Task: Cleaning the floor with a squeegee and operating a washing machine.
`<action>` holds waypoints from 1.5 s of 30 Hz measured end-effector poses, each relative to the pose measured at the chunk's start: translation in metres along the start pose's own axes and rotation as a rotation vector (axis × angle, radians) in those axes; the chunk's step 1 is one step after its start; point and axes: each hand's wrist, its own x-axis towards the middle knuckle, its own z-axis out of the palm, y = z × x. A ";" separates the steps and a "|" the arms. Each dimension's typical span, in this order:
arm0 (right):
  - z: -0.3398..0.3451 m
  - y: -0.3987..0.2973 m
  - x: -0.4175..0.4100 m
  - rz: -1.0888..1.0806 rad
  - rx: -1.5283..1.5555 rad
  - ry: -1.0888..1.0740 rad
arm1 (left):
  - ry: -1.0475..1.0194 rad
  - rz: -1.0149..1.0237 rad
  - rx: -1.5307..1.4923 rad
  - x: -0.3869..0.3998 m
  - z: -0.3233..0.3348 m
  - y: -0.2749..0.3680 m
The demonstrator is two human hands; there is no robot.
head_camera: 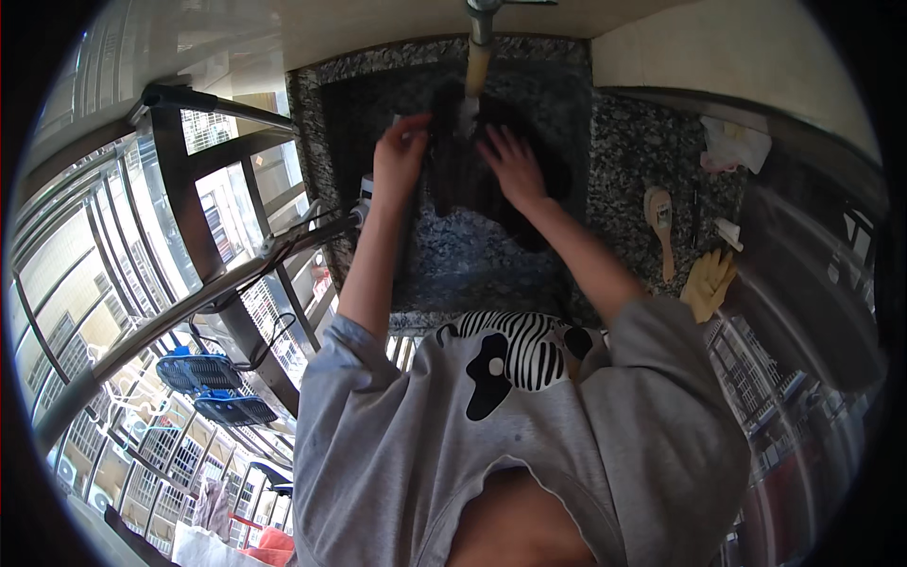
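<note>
A dark wet cloth or garment [453, 170] lies spread in a speckled stone sink [460, 276]. Above it hangs a metal tap [482, 28] with a yellowish sleeve on its spout, and water seems to run from it onto the cloth. At the cloth's left edge is my left hand [405, 152], its fingers bent; whether they pinch the fabric is too dark to see. My right hand [514, 163] rests on the cloth right of the tap, fingers spread and pointing up and left.
On the stone counter at right lie a wooden-handled brush [662, 227], a yellow rubber glove [708, 283], a crumpled plastic bag [737, 145] and a small white tube [728, 234]. A metal rail [184, 319] runs along the left, with blue-strapped slippers [212, 386] hanging beyond it.
</note>
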 end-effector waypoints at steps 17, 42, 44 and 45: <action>-0.008 0.054 0.120 0.230 -0.038 -0.058 | -0.304 -0.542 -0.502 -0.077 0.064 -0.009; -0.110 0.005 0.106 0.500 1.398 -0.111 | -0.578 -0.533 -1.319 -0.037 0.075 0.009; -0.125 0.019 0.107 0.313 0.518 -0.104 | -0.530 -0.729 -1.381 -0.025 0.080 0.010; -0.138 0.018 0.104 0.329 0.520 0.078 | -0.522 -0.721 -1.387 -0.018 0.081 0.009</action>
